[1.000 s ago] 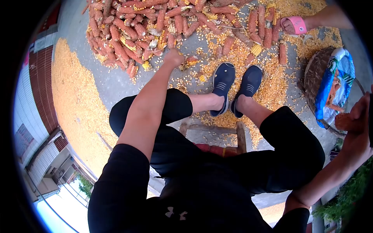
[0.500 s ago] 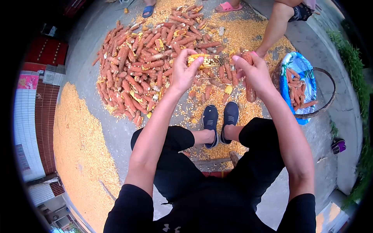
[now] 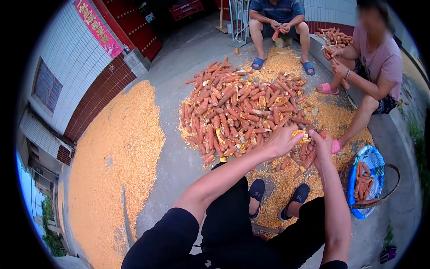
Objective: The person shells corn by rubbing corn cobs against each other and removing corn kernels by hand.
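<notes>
Pink banner with gold lettering mounted on white-tiled wall | dark barred window set into it | red studded door seen beyond

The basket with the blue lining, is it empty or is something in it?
Not empty: in the basket, several reddish corncobs lie together, with bare lining showing beside them.

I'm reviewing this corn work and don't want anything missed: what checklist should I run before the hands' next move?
1. Left hand gripping the yellow-kernelled cob: ok.
2. That cob bare of kernels: not ok, yellow kernels show.
3. Right hand holding its own cob securely: cannot tell, fingers hide the grip.
4. Lined basket uncovered: ok, reddish cobs lie inside.
5. Co-workers' hands apart from these two: ok.
</notes>
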Tool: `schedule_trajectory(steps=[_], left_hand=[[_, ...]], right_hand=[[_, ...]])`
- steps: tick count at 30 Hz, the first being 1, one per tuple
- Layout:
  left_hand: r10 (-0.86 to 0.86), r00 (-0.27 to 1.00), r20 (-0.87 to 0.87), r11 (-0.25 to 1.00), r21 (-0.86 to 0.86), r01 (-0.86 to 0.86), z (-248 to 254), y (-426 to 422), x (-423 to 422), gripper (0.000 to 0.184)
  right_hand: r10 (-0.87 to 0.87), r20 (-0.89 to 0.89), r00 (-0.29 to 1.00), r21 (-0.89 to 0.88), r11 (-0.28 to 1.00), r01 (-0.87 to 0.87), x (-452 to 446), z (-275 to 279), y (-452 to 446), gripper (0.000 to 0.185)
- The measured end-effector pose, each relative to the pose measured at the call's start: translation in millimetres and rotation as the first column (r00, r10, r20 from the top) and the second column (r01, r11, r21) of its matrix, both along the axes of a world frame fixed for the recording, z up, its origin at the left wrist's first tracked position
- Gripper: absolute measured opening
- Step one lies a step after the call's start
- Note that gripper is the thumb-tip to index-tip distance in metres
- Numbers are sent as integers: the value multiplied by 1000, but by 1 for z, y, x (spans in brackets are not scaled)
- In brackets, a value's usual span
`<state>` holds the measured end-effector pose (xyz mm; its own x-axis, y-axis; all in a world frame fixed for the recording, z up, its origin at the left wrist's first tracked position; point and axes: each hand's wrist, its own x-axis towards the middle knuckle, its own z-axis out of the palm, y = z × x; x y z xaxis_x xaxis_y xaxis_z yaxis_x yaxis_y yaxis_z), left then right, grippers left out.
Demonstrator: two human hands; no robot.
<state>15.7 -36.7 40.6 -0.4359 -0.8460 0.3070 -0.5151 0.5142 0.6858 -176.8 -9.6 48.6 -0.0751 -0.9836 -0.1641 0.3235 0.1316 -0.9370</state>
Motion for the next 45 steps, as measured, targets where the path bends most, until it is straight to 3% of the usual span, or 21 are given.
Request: schedule_trajectory(steps=[2, 5, 6, 10, 11, 13, 15, 16, 18, 23, 24, 26, 29, 34, 39, 45], left_hand=[[102, 995, 8, 993, 63, -102, 15, 12, -23, 41], [208, 978, 12, 975, 75, -208, 21, 16, -34, 41], [217, 976, 1, 973, 82, -216, 16, 16, -48, 42], [188, 980, 64, 982, -22, -187, 31, 10, -58, 41], [143, 990, 13, 990, 8, -143, 30, 11, -59, 40], [125, 990, 70, 990, 57, -129, 28, 15, -59, 40], [130, 986, 101, 990, 38, -134, 21, 10, -56, 40], [100, 994, 39, 995, -8, -100, 18, 5, -54, 41], [29, 997, -76, 997, 79, -23, 13, -4, -54, 40], [-34, 965, -261, 965, 242, 100, -5, -13, -50, 44], [-59, 938, -341, 985, 132, 110, -4, -13, -56, 44], [76, 867, -492, 839, 501, 211, -2, -10, -61, 42], [185, 807, -561, 608, 710, 355, 16, -6, -62, 42], [173, 778, -605, 418, 760, 498, 8, -1, -61, 52], [115, 664, -739, 226, 670, 707, 17, 8, -58, 48], [177, 678, -713, 317, 694, 647, 14, 12, -64, 25]], right_hand=[[-87, 63, 994, -36, 995, 90, -5, -8, -3, 24], [-148, 198, 969, 120, 985, 126, 2, 19, 7, 24], [-200, 120, 972, 76, 978, 192, 5, 16, 3, 26], [-202, 125, 971, 100, 977, 190, -7, 5, -5, 25], [-165, 157, 974, 116, 982, 148, -13, -2, -7, 26], [-191, 144, 971, 167, 972, 166, -10, -1, -4, 26], [-162, 35, 986, 133, 979, 156, -9, 7, -3, 24], [-152, 25, 988, 74, 986, 150, -10, 8, -3, 23], [-128, -1, 992, -50, 991, 128, -13, 9, -4, 21], [-87, -78, 993, -147, 986, 75, -16, 0, -9, 19], [-75, -80, 994, -161, 985, 61, -18, -3, -10, 19], [-67, -87, 994, -149, 987, 53, -25, -6, -10, 19], [-50, -105, 993, -200, 979, 28, -36, -2, -12, 23], [36, -59, 998, -254, 966, -50, -55, 0, -11, 32], [79, -14, 997, -270, 960, -79, -61, -3, -4, 19], [92, 99, 991, -260, 963, -63, -47, 1, -1, 18]])
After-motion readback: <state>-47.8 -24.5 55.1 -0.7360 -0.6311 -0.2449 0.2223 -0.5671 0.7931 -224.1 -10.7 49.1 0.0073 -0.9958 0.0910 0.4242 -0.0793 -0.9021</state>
